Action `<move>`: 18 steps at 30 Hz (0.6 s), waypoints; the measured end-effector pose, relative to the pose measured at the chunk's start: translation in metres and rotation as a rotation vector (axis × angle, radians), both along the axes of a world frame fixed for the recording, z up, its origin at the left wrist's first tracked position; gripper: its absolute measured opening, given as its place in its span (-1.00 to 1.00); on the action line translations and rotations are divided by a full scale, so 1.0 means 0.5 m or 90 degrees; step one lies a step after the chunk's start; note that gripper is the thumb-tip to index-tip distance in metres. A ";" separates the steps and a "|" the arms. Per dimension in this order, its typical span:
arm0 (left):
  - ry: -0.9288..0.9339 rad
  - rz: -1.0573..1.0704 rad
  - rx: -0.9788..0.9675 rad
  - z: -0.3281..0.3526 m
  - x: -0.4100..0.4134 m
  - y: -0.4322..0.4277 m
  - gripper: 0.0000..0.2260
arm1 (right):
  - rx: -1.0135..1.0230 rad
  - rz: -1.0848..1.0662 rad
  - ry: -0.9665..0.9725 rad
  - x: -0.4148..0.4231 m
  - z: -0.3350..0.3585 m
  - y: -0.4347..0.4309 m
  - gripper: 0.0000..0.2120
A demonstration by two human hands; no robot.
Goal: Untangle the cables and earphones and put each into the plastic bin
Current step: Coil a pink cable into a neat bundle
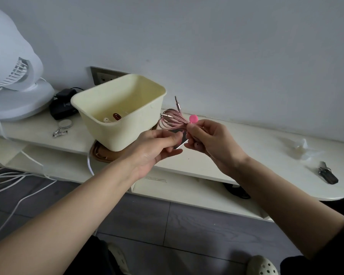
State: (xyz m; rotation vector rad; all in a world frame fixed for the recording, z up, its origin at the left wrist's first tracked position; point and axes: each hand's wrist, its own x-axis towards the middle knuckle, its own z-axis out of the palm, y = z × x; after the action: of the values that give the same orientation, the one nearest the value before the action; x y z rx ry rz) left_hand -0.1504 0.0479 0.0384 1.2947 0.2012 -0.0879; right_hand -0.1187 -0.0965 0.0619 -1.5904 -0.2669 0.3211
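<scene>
White long shelf (246,149) along a pale wall, with two hands working just above it.
A coiled pink cable bundle with metal jack plugs (170,122) is hanging in the air just right of the cream rectangular plastic bin (127,133), and the right hand (209,139) is gripping it, with a round pink fastener (194,118) sticking up above the fingers. The left hand (157,147) is curling its fingers beside the bundle's lower end; I cannot tell if it is pinching anything. The bin is standing on a brown woven tray (99,154).
</scene>
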 end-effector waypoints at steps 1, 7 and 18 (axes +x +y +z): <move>0.011 0.005 -0.011 -0.001 -0.003 -0.003 -0.84 | 0.003 -0.012 -0.001 0.004 -0.004 0.000 -0.84; 0.028 0.024 -0.001 -0.002 -0.010 -0.010 -0.95 | -0.058 -0.009 -0.054 0.000 -0.028 0.003 -0.93; 0.021 0.022 0.021 0.006 -0.019 -0.026 -0.85 | -0.135 0.042 -0.119 -0.011 -0.005 -0.020 -0.90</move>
State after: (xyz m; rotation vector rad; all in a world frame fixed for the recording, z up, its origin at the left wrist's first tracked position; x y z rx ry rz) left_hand -0.1601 0.0351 0.0416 1.3224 0.2540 -0.0757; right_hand -0.1244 -0.1064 0.0594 -1.8272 -0.4415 0.2571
